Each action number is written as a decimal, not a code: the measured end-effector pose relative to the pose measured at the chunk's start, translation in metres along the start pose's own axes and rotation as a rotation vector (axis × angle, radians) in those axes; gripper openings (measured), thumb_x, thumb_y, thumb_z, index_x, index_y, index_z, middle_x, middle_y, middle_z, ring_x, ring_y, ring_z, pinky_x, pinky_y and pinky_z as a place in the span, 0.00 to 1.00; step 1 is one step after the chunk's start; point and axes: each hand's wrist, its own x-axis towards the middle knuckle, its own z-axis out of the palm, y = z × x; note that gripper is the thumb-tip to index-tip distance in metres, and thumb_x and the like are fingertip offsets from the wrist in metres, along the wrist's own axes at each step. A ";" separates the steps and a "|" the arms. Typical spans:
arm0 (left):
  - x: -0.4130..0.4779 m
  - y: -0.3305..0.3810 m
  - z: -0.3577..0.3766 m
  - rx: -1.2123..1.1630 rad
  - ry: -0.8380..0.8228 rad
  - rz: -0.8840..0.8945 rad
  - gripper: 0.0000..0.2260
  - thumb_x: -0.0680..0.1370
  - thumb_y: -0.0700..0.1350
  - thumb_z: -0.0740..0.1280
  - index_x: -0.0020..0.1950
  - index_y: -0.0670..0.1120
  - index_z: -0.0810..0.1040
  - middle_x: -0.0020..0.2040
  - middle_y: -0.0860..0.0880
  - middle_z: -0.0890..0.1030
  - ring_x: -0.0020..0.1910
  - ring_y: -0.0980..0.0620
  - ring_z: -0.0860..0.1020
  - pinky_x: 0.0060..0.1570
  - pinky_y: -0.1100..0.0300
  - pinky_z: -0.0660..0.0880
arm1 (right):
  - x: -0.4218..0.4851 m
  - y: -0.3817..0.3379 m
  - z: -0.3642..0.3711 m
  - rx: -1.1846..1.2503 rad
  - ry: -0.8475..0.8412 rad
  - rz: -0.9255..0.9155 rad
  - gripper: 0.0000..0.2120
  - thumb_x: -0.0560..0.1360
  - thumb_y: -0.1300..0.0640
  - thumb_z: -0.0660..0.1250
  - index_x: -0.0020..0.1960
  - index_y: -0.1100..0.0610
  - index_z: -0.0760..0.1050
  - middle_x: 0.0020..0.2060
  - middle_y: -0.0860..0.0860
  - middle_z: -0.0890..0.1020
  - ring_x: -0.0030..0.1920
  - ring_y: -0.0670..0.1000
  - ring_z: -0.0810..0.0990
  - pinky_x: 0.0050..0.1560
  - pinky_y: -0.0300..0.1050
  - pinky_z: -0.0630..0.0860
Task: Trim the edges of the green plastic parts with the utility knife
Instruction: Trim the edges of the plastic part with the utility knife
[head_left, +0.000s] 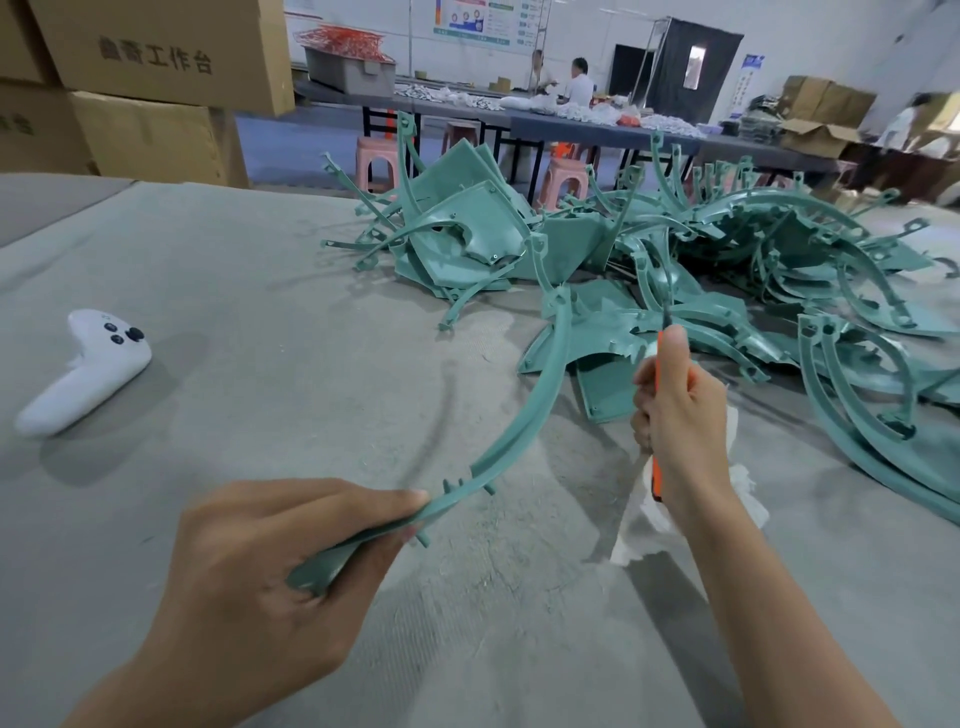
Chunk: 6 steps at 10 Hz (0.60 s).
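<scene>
My left hand (270, 561) grips the near end of a long curved green plastic part (524, 415), which arcs up and away over the table toward the pile. My right hand (680, 415) holds an orange utility knife (657, 467) upright, its dark blade tip pointing up just above my thumb. The knife is to the right of the curved part and does not touch it. A big pile of green plastic parts (675, 260) covers the far right of the table.
A white game-style controller (85, 369) lies at the left on the grey felt table (260, 312). White crumpled paper (644, 525) lies under my right wrist. Cardboard boxes (156, 88) stand at the back left. People sit at a long table (571, 130) behind.
</scene>
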 end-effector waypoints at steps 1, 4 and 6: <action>0.005 0.001 0.000 0.022 0.015 0.108 0.13 0.72 0.49 0.75 0.55 0.59 0.81 0.49 0.64 0.80 0.44 0.63 0.80 0.39 0.60 0.78 | -0.008 -0.011 -0.002 0.160 -0.195 0.048 0.19 0.73 0.38 0.71 0.38 0.53 0.74 0.25 0.44 0.66 0.24 0.46 0.61 0.24 0.40 0.60; 0.018 0.020 0.001 0.109 0.079 0.382 0.09 0.69 0.37 0.74 0.48 0.44 0.86 0.46 0.51 0.85 0.46 0.56 0.81 0.44 0.58 0.78 | -0.026 -0.017 0.011 0.417 -0.649 0.120 0.16 0.74 0.42 0.71 0.41 0.55 0.77 0.27 0.50 0.74 0.22 0.46 0.64 0.25 0.37 0.64; 0.020 0.024 0.005 0.119 0.025 0.370 0.08 0.72 0.37 0.73 0.49 0.44 0.85 0.47 0.52 0.85 0.47 0.55 0.83 0.44 0.57 0.78 | -0.029 -0.018 0.019 0.277 -0.342 0.039 0.11 0.71 0.54 0.75 0.34 0.57 0.79 0.23 0.50 0.71 0.21 0.47 0.65 0.24 0.38 0.64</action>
